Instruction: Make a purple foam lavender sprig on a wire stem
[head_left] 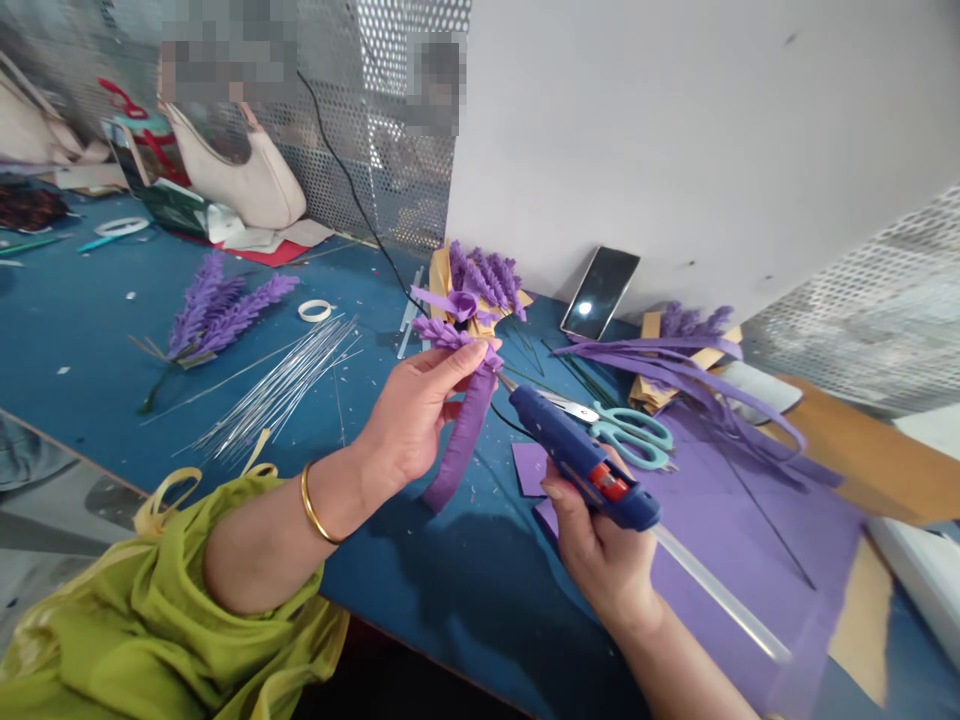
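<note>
Pinched between the thumb and fingers of my left hand (420, 405) is a purple fringed strip (466, 435), partly wound into a lavender-like flower spike (442, 335). The strip's loose end hangs down toward the table. My right hand (604, 550) is wrapped round a blue hot glue gun (574, 450), whose nozzle points at the strip close to my left fingertips. Whether the nozzle touches the strip cannot be made out. A clear glue stick (724, 590) sticks out of the gun's back. Teal-handled scissors (634, 435) lie just behind the gun.
Thin wires (281, 390), a tape roll (315, 311) and finished purple flowers (214, 310) lie on the blue table (345, 545) at left. A phone (600, 293) leans on the white panel behind. Purple strips (675, 355) and purple sheets (750, 560) are at right; a bag (240, 170) stands back left.
</note>
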